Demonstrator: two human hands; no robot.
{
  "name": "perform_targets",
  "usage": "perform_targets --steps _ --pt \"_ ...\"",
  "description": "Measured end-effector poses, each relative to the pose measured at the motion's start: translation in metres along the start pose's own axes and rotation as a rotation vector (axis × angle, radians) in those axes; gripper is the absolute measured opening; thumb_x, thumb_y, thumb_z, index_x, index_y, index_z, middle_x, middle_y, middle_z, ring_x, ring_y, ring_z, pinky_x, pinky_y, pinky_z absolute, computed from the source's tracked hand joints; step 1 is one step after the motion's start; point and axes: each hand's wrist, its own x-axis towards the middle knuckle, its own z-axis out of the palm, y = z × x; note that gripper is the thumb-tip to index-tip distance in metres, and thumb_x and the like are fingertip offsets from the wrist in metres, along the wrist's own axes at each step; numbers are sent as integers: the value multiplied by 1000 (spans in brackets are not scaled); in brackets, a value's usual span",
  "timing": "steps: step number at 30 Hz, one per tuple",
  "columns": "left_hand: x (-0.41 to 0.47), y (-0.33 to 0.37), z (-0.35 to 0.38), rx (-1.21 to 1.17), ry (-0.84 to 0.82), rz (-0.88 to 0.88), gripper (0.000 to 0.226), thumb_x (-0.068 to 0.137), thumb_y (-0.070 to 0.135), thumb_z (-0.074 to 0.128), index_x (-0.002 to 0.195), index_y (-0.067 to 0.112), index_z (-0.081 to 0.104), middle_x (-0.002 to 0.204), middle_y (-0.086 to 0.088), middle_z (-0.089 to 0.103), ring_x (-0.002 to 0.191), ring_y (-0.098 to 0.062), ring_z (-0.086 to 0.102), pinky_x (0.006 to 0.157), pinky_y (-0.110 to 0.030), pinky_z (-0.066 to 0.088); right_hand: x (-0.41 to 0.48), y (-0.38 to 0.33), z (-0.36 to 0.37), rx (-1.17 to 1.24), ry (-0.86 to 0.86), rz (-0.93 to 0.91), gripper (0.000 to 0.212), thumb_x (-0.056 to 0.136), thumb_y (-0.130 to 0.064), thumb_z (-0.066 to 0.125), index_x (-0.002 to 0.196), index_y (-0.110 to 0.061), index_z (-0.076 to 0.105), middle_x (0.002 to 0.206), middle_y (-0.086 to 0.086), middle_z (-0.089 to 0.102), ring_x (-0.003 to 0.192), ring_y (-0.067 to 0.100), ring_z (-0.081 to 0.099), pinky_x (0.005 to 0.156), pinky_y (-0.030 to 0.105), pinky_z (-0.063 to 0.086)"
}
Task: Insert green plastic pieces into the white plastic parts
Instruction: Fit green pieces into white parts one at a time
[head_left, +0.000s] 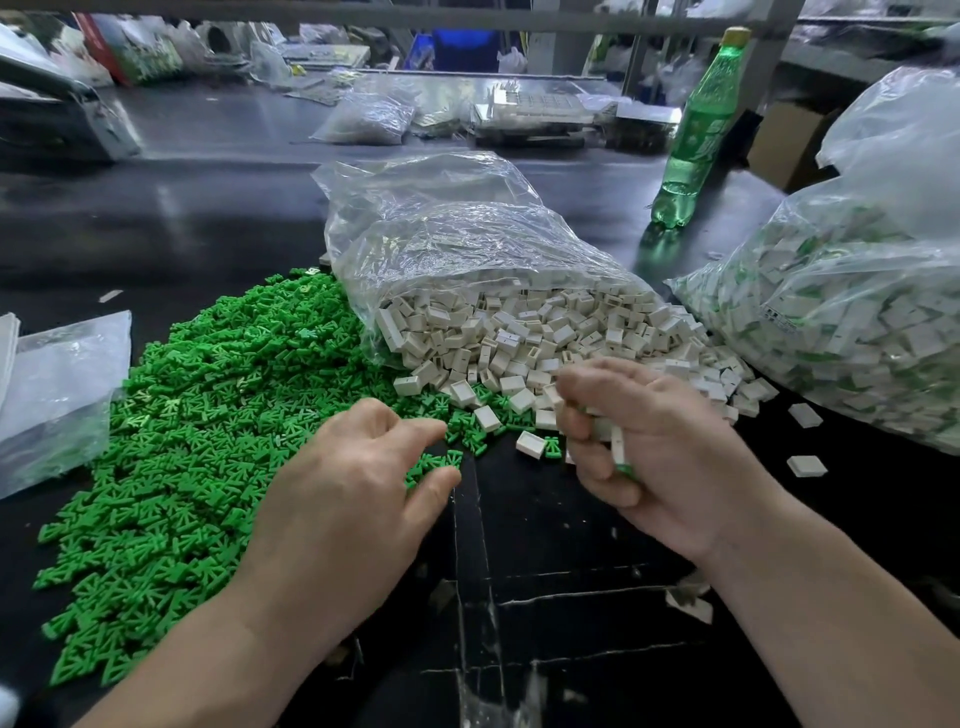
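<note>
Several white parts (617, 442) are sitting bunched in your right hand (660, 452), whose fingers are curling round them at centre right, with a sliver of green showing at the bottom of the bunch. Your left hand (353, 488) is hovering over the near edge of the green pieces (208, 441) at centre left, thumb and forefinger curving toward a few of them. I cannot tell whether they are already pinching one. Carrying that many at once is probably risking a drop: pressing a green piece home could be loosening your hold, and a part could be landing among the stray white parts (805, 465) lying on the bench (519, 597) at lower right. The green pieces are forked and lying tangled, so you may be lifting two together. At the centre the white heap (519, 332) is spilling out of the clear bag (441, 234) and mingling with the green edge, which is making a clean pick harder there. On the right the bag of finished parts (857, 322) is lying just beside that spill, so unfilled parts could be getting mixed in. Flat bags (57, 395) are lying at the left edge beside the green pile, and the green bottle (696, 135) is standing well apart at upper right, blocking nothing.
</note>
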Motion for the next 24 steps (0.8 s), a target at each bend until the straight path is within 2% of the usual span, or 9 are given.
perform_targets --steps 2,5,8,11,15,17,20,22,24 --pt "1 0 4 121 -8 50 40 83 45 63 112 20 74 88 4 60 79 -18 59 64 -29 45 -2 5 6 -580 139 -92 9 89 -29 68 95 -31 74 66 -7 65 46 15 51 37 20 38" --pt "6 -2 10 169 -30 97 32 81 39 69 105 18 77 80 1 57 74 -22 57 64 -37 48 2 19 15 -1492 231 -271 30 94 -37 55 122 -32 65 92 -6 74 83 19 68 60 28 47" --pt "8 -2 12 184 -51 121 20 80 35 74 92 20 78 77 2 55 70 -21 54 62 -37 48 8 25 22 -1698 278 -291 27 100 -37 43 120 -28 60 100 -1 70 92 27 66 56 31 35" --pt "9 -1 13 158 -64 121 15 78 36 76 86 23 76 78 4 54 73 -20 54 65 -36 48 11 28 19 -1751 246 -311 23 102 -38 42 110 -30 62 99 -4 68 89 25 66 59 32 41" --pt "10 -2 13 121 -52 112 12 80 36 76 82 24 72 81 6 54 78 -20 55 70 -37 46 11 31 17 -1723 226 -346 21 102 -40 43 106 -26 58 94 -4 67 86 26 63 65 35 45" --pt "10 -3 11 97 -17 113 11 80 33 77 81 23 73 80 6 57 76 -20 56 68 -36 45 8 27 14 -1562 192 -305 19 101 -42 46 97 -26 56 81 -10 62 75 17 59 61 32 41" --pt "11 -3 6 -81 68 41 12 87 35 68 85 24 72 80 11 59 76 -13 57 69 -30 44 0 18 16 -961 115 -155 17 99 -37 56 88 -26 63 74 -6 70 51 4 53 47 20 38" --pt "10 -3 2 -316 103 -65 14 90 42 60 87 30 68 76 14 62 72 -3 58 64 -17 44 -4 14 22 -499 25 -29 8 98 -25 60 93 -20 65 83 1 76 45 8 50 37 20 35" --pt "7 -1 0 -555 97 -150 10 88 42 61 87 34 66 78 16 67 70 -1 62 56 -10 45 -4 14 25 -212 -53 56 8 90 -16 67 97 -13 63 83 7 74 46 12 47 35 19 31"
